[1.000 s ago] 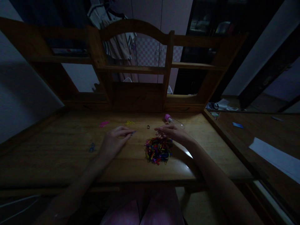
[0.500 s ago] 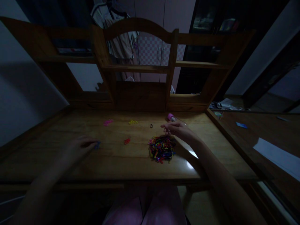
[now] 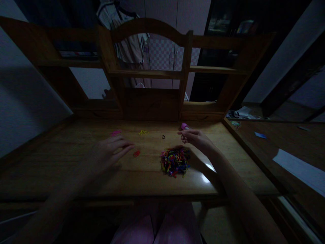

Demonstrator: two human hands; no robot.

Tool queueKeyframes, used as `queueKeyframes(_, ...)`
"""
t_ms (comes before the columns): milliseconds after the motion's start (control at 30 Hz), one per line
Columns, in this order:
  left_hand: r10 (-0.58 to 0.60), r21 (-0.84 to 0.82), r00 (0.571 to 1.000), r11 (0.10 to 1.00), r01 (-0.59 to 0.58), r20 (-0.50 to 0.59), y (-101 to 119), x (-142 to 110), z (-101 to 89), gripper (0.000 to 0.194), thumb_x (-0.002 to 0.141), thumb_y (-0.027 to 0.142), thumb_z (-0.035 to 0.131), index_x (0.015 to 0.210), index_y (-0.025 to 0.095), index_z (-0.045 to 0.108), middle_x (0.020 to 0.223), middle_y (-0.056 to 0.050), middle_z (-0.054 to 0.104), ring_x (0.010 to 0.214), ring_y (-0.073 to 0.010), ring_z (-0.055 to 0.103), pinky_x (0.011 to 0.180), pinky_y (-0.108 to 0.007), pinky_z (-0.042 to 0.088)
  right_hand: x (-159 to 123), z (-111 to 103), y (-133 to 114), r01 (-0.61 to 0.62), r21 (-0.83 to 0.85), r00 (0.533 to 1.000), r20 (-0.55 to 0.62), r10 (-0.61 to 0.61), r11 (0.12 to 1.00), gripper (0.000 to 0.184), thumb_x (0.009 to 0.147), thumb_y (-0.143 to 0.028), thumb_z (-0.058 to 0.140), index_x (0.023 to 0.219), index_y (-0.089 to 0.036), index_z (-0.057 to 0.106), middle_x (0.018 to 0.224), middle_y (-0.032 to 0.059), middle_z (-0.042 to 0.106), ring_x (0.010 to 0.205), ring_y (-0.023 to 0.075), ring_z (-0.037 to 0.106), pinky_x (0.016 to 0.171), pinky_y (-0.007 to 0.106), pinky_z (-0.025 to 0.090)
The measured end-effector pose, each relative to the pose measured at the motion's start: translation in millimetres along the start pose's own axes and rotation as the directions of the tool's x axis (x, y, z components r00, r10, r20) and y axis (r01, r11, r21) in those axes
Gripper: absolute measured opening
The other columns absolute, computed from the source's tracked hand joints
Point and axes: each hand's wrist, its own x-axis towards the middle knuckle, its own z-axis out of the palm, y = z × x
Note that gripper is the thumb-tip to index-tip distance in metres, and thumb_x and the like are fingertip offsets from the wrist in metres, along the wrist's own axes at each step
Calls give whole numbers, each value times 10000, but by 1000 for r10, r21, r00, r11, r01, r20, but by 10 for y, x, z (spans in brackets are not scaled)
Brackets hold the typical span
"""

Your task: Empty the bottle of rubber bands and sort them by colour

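Observation:
A pile of small colourful rubber bands (image 3: 174, 161) lies on the wooden desk (image 3: 127, 176). My right hand (image 3: 196, 138) hovers just behind the pile, near a pink-capped clear bottle (image 3: 184, 126), with its fingertips pinched together; what they hold is too small to see. My left hand (image 3: 110, 152) is blurred, with its fingers stretched out flat over the desk and their tips close to a small red clump of bands (image 3: 136, 153). Smaller clumps lie further back: pink (image 3: 115, 132), yellow (image 3: 143, 132) and a single dark band (image 3: 164, 137).
A wooden hutch with shelves (image 3: 149, 73) rises along the back of the desk. To the right stands a second dark surface with a white sheet (image 3: 299, 171) and a blue card (image 3: 260, 135). My lap in pink cloth (image 3: 154, 227) shows under the desk's front edge.
My left hand swung far left to a blue clump, then came back right towards the red bands. My right hand lifted from the pile and moved back towards the bottle.

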Motion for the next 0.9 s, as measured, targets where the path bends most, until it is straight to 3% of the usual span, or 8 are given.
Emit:
queueKeyframes(67, 215, -115, 961, 974, -197, 172, 119, 179, 245, 283, 949, 379, 467, 1043, 251, 702, 1010, -36, 673, 947, -179, 620, 839, -303, 495, 6, 1, -1, 25, -143, 1000, 0, -26, 989, 294, 831, -381, 656, 991, -151, 743, 830, 75, 674, 718, 142, 595, 700, 297, 486)
queueKeyframes(133, 369, -249, 895, 918, -309, 251, 239, 351, 514, 285, 967, 347, 455, 1069, 234, 696, 1027, -54, 652, 947, -166, 609, 839, -287, 486, 14, 9, 4, 46, -316, 999, 15, -43, 948, 307, 837, -405, 643, 986, -155, 742, 823, 75, 683, 699, 150, 595, 673, 300, 479)
queueKeyframes(267, 438, -350, 887, 862, -367, 148, 348, 581, 995, 288, 974, 307, 447, 1096, 207, 687, 1067, -82, 632, 967, -177, 592, 863, -327, 483, 26, 40, 30, 113, -615, 990, 5, -139, 780, 277, 851, -390, 624, 970, -173, 749, 849, 72, 694, 689, 155, 581, 617, 283, 441)
queueKeyframes(367, 432, -371, 896, 853, -368, 105, 312, 643, 1198, 274, 973, 280, 454, 1133, 210, 664, 1092, -74, 624, 1000, -178, 582, 882, -337, 477, 18, 54, 12, 154, -698, 981, 24, -192, 699, 249, 866, -358, 609, 968, -176, 745, 839, 60, 684, 678, 145, 559, 602, 267, 416)
queueKeyframes(433, 421, -396, 903, 847, -356, 89, 288, 645, 1243, 263, 972, 272, 461, 1135, 213, 659, 1105, -67, 621, 1012, -170, 579, 893, -330, 473, -6, 42, -37, 157, -711, 983, 46, -178, 685, 246, 863, -361, 615, 979, -183, 740, 853, 56, 669, 676, 136, 538, 599, 258, 403)
queueKeyframes(533, 376, -426, 924, 849, -311, 75, 287, 623, 1216, 251, 971, 273, 467, 1116, 216, 664, 1112, -61, 615, 1015, -163, 578, 900, -328, 472, -74, -29, -146, 144, -673, 984, 176, -33, 725, 301, 820, -381, 672, 1059, -201, 708, 926, 47, 647, 643, 112, 484, 559, 239, 374)
queueKeyframes(667, 344, -456, 935, 848, -271, 82, 284, 609, 1151, 257, 973, 272, 458, 1114, 217, 667, 1080, -62, 615, 995, -161, 583, 883, -329, 482, -180, -180, -275, 94, -640, 913, 361, 191, 763, 374, 778, -347, 721, 1119, -208, 655, 930, 25, 630, 597, 87, 434, 525, 220, 356)
queueKeyframes(900, 292, -409, 954, 880, -241, 65, 162, 622, 1198, 228, 955, 242, 487, 1076, 219, 679, 1063, -50, 609, 1001, -164, 582, 901, -321, 470, -253, -335, -296, 44, -772, 896, 311, 316, 634, 436, 717, -361, 764, 1111, -225, 637, 872, 6, 600, 649, 110, 473, 552, 218, 388)
